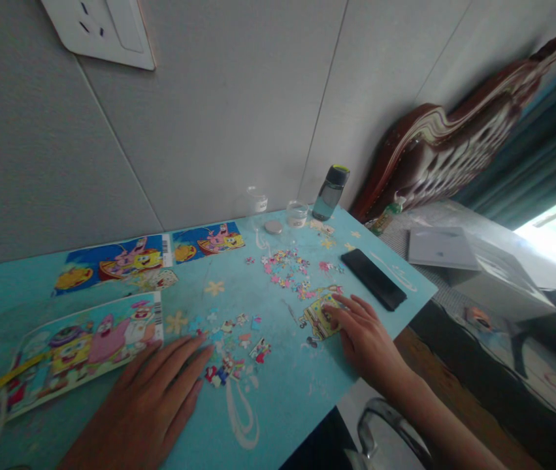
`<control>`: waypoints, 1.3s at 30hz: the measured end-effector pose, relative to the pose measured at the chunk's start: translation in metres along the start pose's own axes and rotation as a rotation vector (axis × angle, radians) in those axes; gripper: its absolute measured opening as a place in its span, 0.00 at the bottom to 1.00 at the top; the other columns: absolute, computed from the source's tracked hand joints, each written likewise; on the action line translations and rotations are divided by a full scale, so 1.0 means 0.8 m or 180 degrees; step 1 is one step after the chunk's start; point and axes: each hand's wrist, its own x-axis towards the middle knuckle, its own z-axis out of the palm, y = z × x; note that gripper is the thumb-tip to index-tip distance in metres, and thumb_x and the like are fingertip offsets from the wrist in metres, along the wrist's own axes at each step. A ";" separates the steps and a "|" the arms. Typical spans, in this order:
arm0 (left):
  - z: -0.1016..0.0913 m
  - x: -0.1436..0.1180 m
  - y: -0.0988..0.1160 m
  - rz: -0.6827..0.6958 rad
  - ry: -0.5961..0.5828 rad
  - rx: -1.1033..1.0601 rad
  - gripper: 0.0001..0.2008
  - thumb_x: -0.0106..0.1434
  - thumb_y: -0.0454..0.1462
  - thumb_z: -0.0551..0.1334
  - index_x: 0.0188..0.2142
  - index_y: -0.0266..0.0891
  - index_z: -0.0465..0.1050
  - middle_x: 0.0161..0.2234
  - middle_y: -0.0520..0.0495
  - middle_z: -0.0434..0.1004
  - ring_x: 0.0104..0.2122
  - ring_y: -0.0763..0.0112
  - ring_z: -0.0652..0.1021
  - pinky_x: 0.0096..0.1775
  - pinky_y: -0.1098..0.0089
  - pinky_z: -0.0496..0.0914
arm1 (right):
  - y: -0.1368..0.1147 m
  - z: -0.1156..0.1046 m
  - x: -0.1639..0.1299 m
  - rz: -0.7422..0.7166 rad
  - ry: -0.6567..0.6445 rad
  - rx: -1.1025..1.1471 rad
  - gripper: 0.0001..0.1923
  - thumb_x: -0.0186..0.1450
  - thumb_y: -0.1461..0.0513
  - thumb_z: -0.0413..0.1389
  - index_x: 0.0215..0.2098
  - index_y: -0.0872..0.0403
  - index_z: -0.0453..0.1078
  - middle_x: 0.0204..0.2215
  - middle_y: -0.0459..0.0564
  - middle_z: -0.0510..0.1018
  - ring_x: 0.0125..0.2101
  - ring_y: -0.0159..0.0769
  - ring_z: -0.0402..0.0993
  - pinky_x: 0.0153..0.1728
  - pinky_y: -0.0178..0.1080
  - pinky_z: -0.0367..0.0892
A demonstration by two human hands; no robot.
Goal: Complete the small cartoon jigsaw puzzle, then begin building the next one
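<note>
My left hand (153, 401) lies flat, fingers spread, on the turquoise table (282, 398), its fingertips next to a small cluster of loose jigsaw pieces (231, 365). My right hand (363, 336) rests with its fingertips on a yellow joined patch of puzzle (317, 318). A heap of pink and blue loose pieces (290, 267) lies just beyond that patch. A cartoon reference picture (76, 352) lies to the left of my left hand.
Two more cartoon printed sheets (125, 261) lie near the wall. A black phone (373, 279) lies by the table's right edge. A grey bottle (330, 192), small clear cups (297, 213) and a round lid (273, 226) stand at the back. A white box (441, 248) sits on the bed.
</note>
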 end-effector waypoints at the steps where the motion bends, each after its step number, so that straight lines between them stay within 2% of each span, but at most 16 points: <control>1: 0.000 0.000 0.000 -0.0004 0.0013 -0.0007 0.22 0.66 0.41 0.57 0.59 0.45 0.69 0.60 0.46 0.70 0.56 0.60 0.72 0.66 0.57 0.49 | -0.012 -0.003 -0.001 -0.0120 -0.0066 0.0103 0.23 0.63 0.75 0.48 0.51 0.53 0.71 0.53 0.54 0.79 0.62 0.43 0.65 0.65 0.57 0.55; 4: 0.001 0.000 0.000 -0.0002 -0.0032 -0.0028 0.23 0.66 0.41 0.57 0.60 0.44 0.68 0.60 0.46 0.70 0.56 0.59 0.71 0.66 0.56 0.49 | -0.045 -0.008 -0.001 -0.0470 -0.0367 0.0434 0.18 0.63 0.74 0.48 0.46 0.53 0.72 0.55 0.53 0.78 0.65 0.41 0.60 0.67 0.55 0.51; 7: 0.001 -0.001 0.000 -0.0004 -0.0111 -0.0029 0.23 0.67 0.41 0.56 0.60 0.44 0.68 0.61 0.46 0.69 0.57 0.59 0.71 0.66 0.55 0.49 | -0.055 -0.007 0.000 -0.0574 -0.0441 0.0569 0.17 0.63 0.74 0.49 0.45 0.53 0.71 0.55 0.52 0.77 0.66 0.40 0.59 0.68 0.55 0.49; 9: 0.001 -0.001 -0.001 0.0003 -0.0077 -0.0024 0.23 0.66 0.41 0.56 0.60 0.44 0.69 0.60 0.46 0.69 0.56 0.59 0.72 0.66 0.55 0.49 | -0.042 -0.002 0.001 -0.0383 -0.0244 0.0477 0.19 0.63 0.75 0.47 0.46 0.52 0.70 0.55 0.52 0.77 0.65 0.40 0.61 0.66 0.55 0.52; 12: 0.002 -0.001 -0.001 0.0023 -0.0016 -0.0007 0.22 0.66 0.42 0.56 0.60 0.45 0.69 0.60 0.46 0.70 0.56 0.60 0.72 0.66 0.56 0.49 | -0.005 0.006 0.003 0.0163 0.0051 0.0079 0.16 0.64 0.75 0.47 0.42 0.53 0.70 0.56 0.54 0.77 0.63 0.44 0.64 0.63 0.57 0.57; 15: 0.001 0.000 0.000 -0.0002 -0.0015 0.0002 0.22 0.67 0.42 0.56 0.60 0.46 0.69 0.60 0.47 0.71 0.55 0.60 0.73 0.66 0.56 0.50 | 0.025 0.011 0.005 0.0485 0.0048 -0.0311 0.12 0.66 0.73 0.48 0.38 0.53 0.69 0.57 0.56 0.76 0.63 0.48 0.64 0.62 0.59 0.58; 17: 0.001 0.000 0.001 -0.0030 -0.0039 -0.0002 0.22 0.67 0.42 0.55 0.60 0.46 0.69 0.60 0.48 0.71 0.56 0.60 0.73 0.65 0.56 0.51 | 0.028 0.010 0.007 0.0495 -0.0004 -0.0408 0.12 0.66 0.72 0.48 0.39 0.53 0.69 0.56 0.57 0.76 0.63 0.49 0.64 0.62 0.59 0.58; 20: -0.001 0.001 0.001 -0.0036 -0.0086 -0.0018 0.22 0.68 0.42 0.55 0.60 0.46 0.69 0.60 0.47 0.70 0.56 0.60 0.73 0.65 0.56 0.52 | 0.007 0.007 0.008 0.0356 -0.0061 -0.0331 0.16 0.65 0.74 0.47 0.45 0.54 0.70 0.54 0.57 0.78 0.63 0.47 0.64 0.63 0.60 0.56; 23: -0.001 0.000 0.001 -0.0055 -0.0034 -0.0036 0.22 0.67 0.42 0.56 0.60 0.45 0.69 0.60 0.47 0.71 0.55 0.60 0.73 0.66 0.56 0.52 | -0.032 0.005 0.007 0.0135 -0.0112 -0.0082 0.21 0.66 0.74 0.47 0.52 0.54 0.69 0.53 0.55 0.79 0.63 0.46 0.64 0.64 0.59 0.55; 27: -0.002 0.001 0.001 -0.0034 -0.0035 -0.0054 0.22 0.68 0.43 0.55 0.60 0.45 0.69 0.60 0.47 0.71 0.55 0.61 0.73 0.66 0.57 0.51 | -0.082 0.006 0.005 -0.0283 -0.0370 0.0344 0.21 0.67 0.72 0.50 0.55 0.51 0.69 0.56 0.51 0.77 0.64 0.44 0.61 0.68 0.57 0.47; 31: -0.004 0.002 0.001 -0.0054 -0.0074 -0.0072 0.22 0.68 0.43 0.56 0.60 0.45 0.69 0.59 0.46 0.71 0.55 0.60 0.73 0.66 0.57 0.52 | -0.103 0.003 0.009 -0.0428 -0.0492 0.0521 0.23 0.69 0.67 0.51 0.62 0.51 0.65 0.59 0.49 0.74 0.64 0.43 0.61 0.69 0.57 0.43; 34: -0.004 0.002 0.001 -0.0027 -0.0032 -0.0070 0.22 0.68 0.43 0.56 0.60 0.45 0.69 0.60 0.46 0.71 0.55 0.59 0.73 0.65 0.57 0.51 | -0.083 0.000 0.019 -0.0341 -0.0429 0.0465 0.25 0.68 0.69 0.50 0.63 0.49 0.65 0.60 0.49 0.73 0.64 0.43 0.61 0.68 0.56 0.48; 39: -0.003 0.002 0.001 -0.0020 0.0016 -0.0049 0.22 0.67 0.41 0.56 0.59 0.45 0.69 0.59 0.46 0.71 0.55 0.60 0.73 0.65 0.57 0.51 | 0.015 0.008 0.047 0.0476 0.0031 -0.0383 0.24 0.66 0.70 0.49 0.60 0.55 0.69 0.59 0.57 0.73 0.61 0.48 0.67 0.61 0.56 0.60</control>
